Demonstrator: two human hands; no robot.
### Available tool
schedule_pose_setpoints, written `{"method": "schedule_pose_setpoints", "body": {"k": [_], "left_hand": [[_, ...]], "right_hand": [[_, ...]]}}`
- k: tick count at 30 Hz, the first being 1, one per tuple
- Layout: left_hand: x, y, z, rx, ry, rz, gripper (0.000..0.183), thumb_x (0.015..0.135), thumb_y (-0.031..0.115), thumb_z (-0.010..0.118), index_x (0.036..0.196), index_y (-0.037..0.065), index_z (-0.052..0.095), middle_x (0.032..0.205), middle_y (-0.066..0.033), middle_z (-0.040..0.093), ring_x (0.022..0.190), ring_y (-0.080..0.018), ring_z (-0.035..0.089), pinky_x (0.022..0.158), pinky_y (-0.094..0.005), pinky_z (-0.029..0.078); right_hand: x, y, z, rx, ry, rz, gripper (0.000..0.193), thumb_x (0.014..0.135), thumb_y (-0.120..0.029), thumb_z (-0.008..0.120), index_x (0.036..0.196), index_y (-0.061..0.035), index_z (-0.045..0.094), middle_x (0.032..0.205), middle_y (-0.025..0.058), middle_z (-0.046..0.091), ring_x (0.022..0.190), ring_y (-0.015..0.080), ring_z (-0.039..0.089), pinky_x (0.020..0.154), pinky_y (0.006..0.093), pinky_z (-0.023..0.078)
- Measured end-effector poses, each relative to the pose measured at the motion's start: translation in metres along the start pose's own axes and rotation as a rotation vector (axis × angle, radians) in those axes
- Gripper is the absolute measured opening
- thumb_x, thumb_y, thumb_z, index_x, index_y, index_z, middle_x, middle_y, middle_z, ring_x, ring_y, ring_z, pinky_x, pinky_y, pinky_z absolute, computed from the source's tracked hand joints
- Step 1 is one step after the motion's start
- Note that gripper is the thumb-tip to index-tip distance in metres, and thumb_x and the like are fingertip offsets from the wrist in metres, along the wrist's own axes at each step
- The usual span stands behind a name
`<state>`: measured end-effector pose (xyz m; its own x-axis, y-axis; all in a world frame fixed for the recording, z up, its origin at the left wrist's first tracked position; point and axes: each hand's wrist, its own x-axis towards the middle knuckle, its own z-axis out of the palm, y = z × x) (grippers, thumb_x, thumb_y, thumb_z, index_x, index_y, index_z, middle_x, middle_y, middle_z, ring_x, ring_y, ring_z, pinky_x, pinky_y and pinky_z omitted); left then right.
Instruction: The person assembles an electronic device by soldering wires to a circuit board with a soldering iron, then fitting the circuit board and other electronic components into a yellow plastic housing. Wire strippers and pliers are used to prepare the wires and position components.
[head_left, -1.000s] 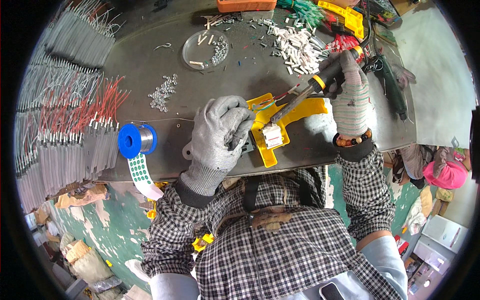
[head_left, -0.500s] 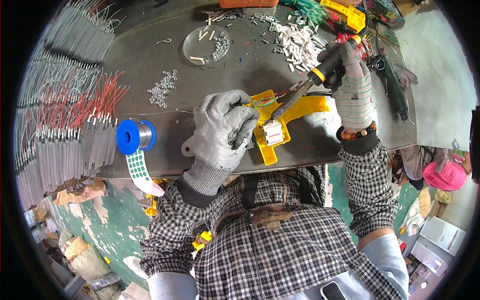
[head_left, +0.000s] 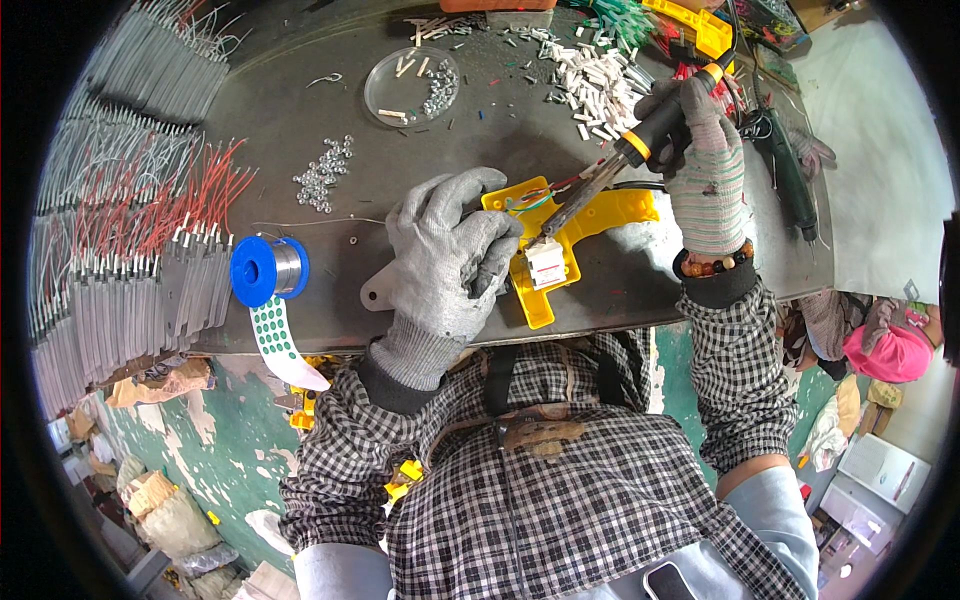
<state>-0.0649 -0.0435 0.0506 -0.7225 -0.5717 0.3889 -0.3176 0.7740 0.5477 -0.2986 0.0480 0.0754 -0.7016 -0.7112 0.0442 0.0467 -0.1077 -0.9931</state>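
Note:
My gloved right hand point(head_left: 708, 175) is closed around the black and yellow handle of a soldering iron point(head_left: 655, 130). The iron slants down to the left, its tip at a white rectangular part point(head_left: 546, 264) inside a yellow plastic housing point(head_left: 600, 211). Thin coloured wires point(head_left: 532, 198) lie in the upper part of the housing. Left of it, my gloved left hand point(head_left: 450, 250) is pinched, thumb against fingers. Solder wire point(head_left: 330, 221) runs to this hand from a blue spool point(head_left: 268, 271); the grip point itself is hidden.
Rows of grey, wired strips point(head_left: 150, 250) fill the left side. Toward the back are a clear dish point(head_left: 412, 88), loose metal nuts point(head_left: 325, 175) and a heap of white tubes point(head_left: 600, 90). A dark green tool point(head_left: 788, 175) lies at right. Below the spool hangs a dotted sticker strip point(head_left: 282, 340).
My left hand's upper fingers have lifted slightly away from the coloured wires. The iron's tip stays at the white part, and my right hand has barely moved.

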Motion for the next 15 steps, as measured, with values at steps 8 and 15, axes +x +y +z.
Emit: {"method": "schedule_pose_setpoints", "body": {"k": [8,15], "left_hand": [[-0.0009,0.0042,0.0004,0.043,0.001,0.001,0.016,0.069,0.011,0.079,0.082,0.011,0.071,0.124,-0.0017,0.061,0.118,-0.0256,0.050,0.102,-0.0389,0.038],[-0.0020,0.0020,0.0032,0.032,0.012,0.022,0.016,0.068,0.011,0.079,0.082,0.011,0.071,0.125,-0.0020,0.061,0.117,-0.0254,0.051,0.102,-0.0383,0.038]], "right_hand": [[-0.0016,-0.0002,0.0013,-0.024,0.002,-0.020,0.040,0.096,-0.044,0.056,0.103,-0.0066,0.067,0.087,0.0015,0.067,0.062,0.0030,0.053,0.052,0.0161,0.037],[-0.0007,-0.0002,-0.0002,0.025,0.006,-0.021,0.035,0.097,-0.037,0.058,0.102,-0.0031,0.065,0.084,0.0061,0.070,0.060,0.0057,0.058,0.053,0.0191,0.046]]}}
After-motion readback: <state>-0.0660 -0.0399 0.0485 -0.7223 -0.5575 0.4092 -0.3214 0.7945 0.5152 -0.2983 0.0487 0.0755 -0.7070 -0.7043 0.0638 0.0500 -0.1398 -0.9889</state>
